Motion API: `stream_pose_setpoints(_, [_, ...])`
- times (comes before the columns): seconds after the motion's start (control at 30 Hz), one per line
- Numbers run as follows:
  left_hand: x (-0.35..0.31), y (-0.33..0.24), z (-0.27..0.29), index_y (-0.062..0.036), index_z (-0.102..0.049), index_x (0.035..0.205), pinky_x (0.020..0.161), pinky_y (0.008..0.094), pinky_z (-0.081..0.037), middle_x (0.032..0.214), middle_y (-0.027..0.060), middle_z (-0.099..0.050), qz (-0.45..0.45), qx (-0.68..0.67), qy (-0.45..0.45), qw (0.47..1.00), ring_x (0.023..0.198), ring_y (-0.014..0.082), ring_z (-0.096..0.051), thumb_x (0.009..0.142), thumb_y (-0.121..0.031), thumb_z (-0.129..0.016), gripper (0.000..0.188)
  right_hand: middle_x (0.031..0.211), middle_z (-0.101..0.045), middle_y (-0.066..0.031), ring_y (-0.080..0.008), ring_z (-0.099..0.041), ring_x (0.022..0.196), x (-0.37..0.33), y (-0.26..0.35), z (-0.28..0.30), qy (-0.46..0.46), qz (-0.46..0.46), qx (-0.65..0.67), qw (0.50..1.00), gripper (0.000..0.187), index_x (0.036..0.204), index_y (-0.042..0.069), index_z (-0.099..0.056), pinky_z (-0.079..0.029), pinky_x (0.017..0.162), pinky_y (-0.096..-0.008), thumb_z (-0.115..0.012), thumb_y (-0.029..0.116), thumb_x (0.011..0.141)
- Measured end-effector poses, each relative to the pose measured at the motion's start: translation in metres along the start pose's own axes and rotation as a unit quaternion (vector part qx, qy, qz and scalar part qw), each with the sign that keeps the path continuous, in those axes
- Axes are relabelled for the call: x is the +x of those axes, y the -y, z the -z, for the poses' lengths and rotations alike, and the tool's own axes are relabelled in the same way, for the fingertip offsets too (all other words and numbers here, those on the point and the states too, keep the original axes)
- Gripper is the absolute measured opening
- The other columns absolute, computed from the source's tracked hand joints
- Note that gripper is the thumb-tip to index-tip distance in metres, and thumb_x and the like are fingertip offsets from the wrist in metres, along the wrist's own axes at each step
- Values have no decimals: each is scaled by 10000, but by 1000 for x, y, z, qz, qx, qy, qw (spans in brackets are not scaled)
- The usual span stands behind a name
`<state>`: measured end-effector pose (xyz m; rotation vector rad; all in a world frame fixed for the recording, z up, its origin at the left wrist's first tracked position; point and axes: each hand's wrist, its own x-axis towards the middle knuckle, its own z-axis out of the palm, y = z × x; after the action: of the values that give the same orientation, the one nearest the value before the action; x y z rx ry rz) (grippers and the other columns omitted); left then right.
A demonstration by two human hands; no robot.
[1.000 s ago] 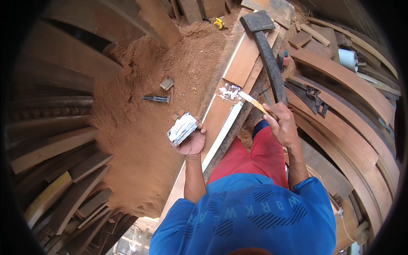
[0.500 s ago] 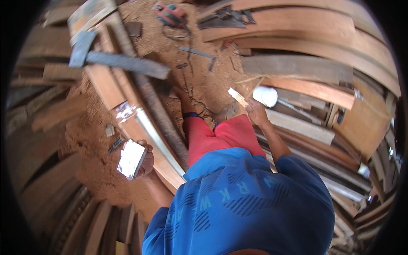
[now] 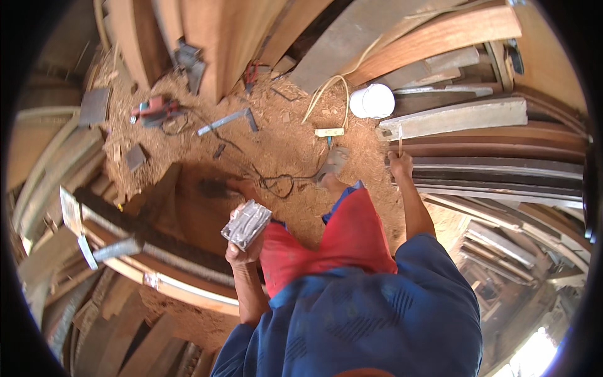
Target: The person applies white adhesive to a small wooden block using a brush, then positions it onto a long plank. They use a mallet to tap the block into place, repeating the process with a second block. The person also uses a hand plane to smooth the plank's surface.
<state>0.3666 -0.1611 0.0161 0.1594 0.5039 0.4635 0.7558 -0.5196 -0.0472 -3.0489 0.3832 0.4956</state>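
Note:
My left hand point(image 3: 241, 254) is closed around a small flat block point(image 3: 247, 224) with its face smeared white and grey, raised in front of my left thigh. Out to the right, my right hand point(image 3: 401, 164) grips a thin flat wooden stick point(image 3: 400, 142), which points away from me beside the stacked boards. Just beyond it, a white bucket point(image 3: 367, 103) stands on the sawdust. To the left lies a long timber point(image 3: 195, 290) with a pale strip along it and a white smear, apart from both hands.
A red power tool point(image 3: 156, 110) with a dark cord point(image 3: 276, 182), a metal square point(image 3: 223, 122) and a yellow-headed tool point(image 3: 329, 132) lie on the sawdust floor. A handsaw point(image 3: 191, 65) rests by boards at the far side. Stacked planks point(image 3: 496, 166) line the right.
The view has swung to the right. My left hand has moved off from beside the long timber with the smeared block. The stick in my right hand now stands more upright, nearer the stacked boards.

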Motion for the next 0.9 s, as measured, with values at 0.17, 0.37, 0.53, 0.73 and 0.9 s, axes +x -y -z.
stream_pose_setpoints(0.17, [68, 87, 20, -50, -357, 1507, 1217, 560, -301, 1530, 189, -455, 127, 174, 24, 976, 1433, 378, -440, 778, -366, -863, 942, 1137, -711, -276, -449, -674, 1109, 118, -15, -41, 65, -74, 19, 995, 477, 1097, 20, -758, -535, 937, -504, -639, 444, 913])
stream_pose_setpoints(0.37, [197, 234, 53, -63, -358, 1503, 1200, 517, -353, 1508, 177, -472, 173, 194, 69, 963, 1426, 343, -449, 819, -283, -840, 865, 1164, -734, -192, -360, -678, 1144, 250, -32, -105, 48, -95, 48, 993, 383, 1122, 106, -772, -512, 994, -447, -643, 411, 931])
stream_pose_setpoints(0.53, [338, 374, 38, -79, -369, 1485, 1077, 474, -497, 1395, 163, -539, 219, 261, 184, 922, 1292, 295, -549, 808, -286, -848, 854, 1233, -728, -126, -339, -646, 1215, 353, -66, -170, -14, -69, 40, 997, 372, 1223, 263, -759, -494, 1041, -436, -694, 460, 914])
stream_pose_setpoints(0.73, [442, 495, 38, -71, -367, 1456, 1196, 551, -305, 1214, 175, -666, 290, 334, 136, 887, 1293, 303, -538, 718, -282, -931, 953, 1111, -767, -95, -291, -699, 1109, 385, -48, -187, 39, -56, 91, 994, 327, 1170, 229, -771, -519, 997, -401, -728, 402, 895])
stream_pose_setpoints(0.9, [445, 539, 37, -123, -483, 1317, 1177, 458, -231, 1207, 54, -650, 263, 284, 70, 920, 1259, 219, -511, 735, -234, -893, 720, 987, -769, -134, -275, -733, 958, 396, -74, -202, 77, -64, 108, 989, 250, 1059, 142, -771, -548, 924, -394, -702, 287, 868])
